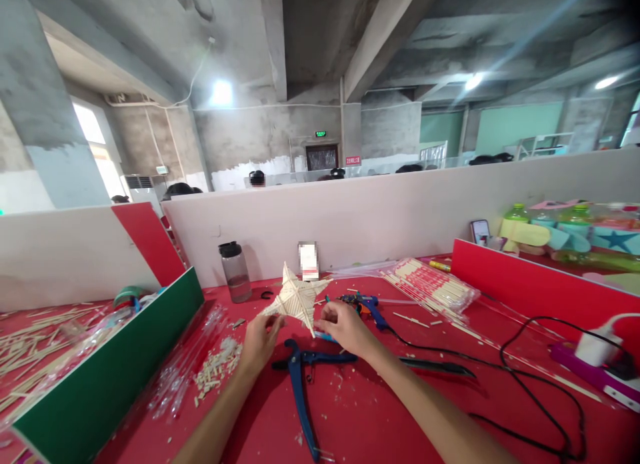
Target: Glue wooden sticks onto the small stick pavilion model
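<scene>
A five-pointed star (297,296) built from thin pale wooden sticks is held up above the red table. My left hand (260,341) is closed on its lower left point. My right hand (345,327) has its fingers pinched at the star's lower right edge; the exact contact is partly hidden. Just below the hands lies a blue-handled cutter (299,384) with its handles spread. Behind my right hand rests a blue glue gun (373,307), its black cord running off to the right.
Stick offcuts (215,371) lie on the left beside a green divider (110,364). A water bottle (235,274) stands at the back. Bagged sticks (435,287) lie right of centre. A black cord (540,384) loops near the purple power strip (595,374). A red divider (540,291) borders the right.
</scene>
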`<state>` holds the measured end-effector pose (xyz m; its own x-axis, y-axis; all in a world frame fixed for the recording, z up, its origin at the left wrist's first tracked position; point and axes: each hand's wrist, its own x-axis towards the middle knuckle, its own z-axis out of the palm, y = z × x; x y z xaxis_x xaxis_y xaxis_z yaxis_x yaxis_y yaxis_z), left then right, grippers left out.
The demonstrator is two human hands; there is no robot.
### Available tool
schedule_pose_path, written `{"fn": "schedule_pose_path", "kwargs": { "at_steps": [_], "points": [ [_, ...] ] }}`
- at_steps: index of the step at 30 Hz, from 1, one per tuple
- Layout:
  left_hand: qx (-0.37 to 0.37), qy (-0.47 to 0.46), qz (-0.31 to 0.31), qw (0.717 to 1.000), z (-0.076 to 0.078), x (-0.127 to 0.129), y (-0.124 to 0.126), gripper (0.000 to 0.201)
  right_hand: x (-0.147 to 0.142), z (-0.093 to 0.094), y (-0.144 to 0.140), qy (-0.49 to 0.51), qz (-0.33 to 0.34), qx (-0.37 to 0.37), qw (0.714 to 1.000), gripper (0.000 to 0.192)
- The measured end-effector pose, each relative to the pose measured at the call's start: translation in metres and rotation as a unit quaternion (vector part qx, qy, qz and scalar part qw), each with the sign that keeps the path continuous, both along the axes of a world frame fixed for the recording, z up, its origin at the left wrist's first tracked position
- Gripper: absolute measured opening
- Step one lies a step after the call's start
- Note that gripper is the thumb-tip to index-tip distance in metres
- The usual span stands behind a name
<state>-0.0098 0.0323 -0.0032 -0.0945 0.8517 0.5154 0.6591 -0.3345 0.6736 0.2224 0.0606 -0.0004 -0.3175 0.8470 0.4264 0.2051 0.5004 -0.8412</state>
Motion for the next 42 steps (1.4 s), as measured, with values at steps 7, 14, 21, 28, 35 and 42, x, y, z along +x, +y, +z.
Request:
{"fn": "schedule_pose_path", "kwargs": {
  "at_steps": [7, 14, 21, 28, 35, 42],
  "points": [
    [0.004, 0.018, 0.012, 1.000, 0.001, -0.001, -0.001, 0.036, 0.004, 0.007, -0.002, 0.019, -0.004, 0.024, 1.000, 0.016],
    [0.010, 0.028, 0.009, 1.000, 0.003, -0.001, -0.003, 0.036, 0.006, 0.011, -0.004, -0.004, -0.040, 0.065, 0.997, 0.019],
    [0.016, 0.041, 0.010, 0.999, 0.003, -0.001, -0.004, 0.039, 0.006, 0.012, -0.005, -0.004, -0.041, 0.050, 0.998, 0.020],
    [0.015, 0.050, 0.009, 0.999, 0.004, -0.001, -0.005, 0.041, 0.006, 0.013, -0.006, 0.020, -0.046, 0.036, 0.998, 0.020],
    [0.007, 0.031, 0.012, 0.999, 0.002, -0.002, -0.004, 0.040, 0.007, 0.016, -0.007, 0.028, -0.063, 0.051, 0.996, 0.016],
    [-0.002, -0.031, -0.010, 0.999, -0.008, -0.005, 0.002, 0.032, 0.005, 0.015, -0.006, 0.084, -0.004, -0.016, 0.996, 0.022]
  ]
}}
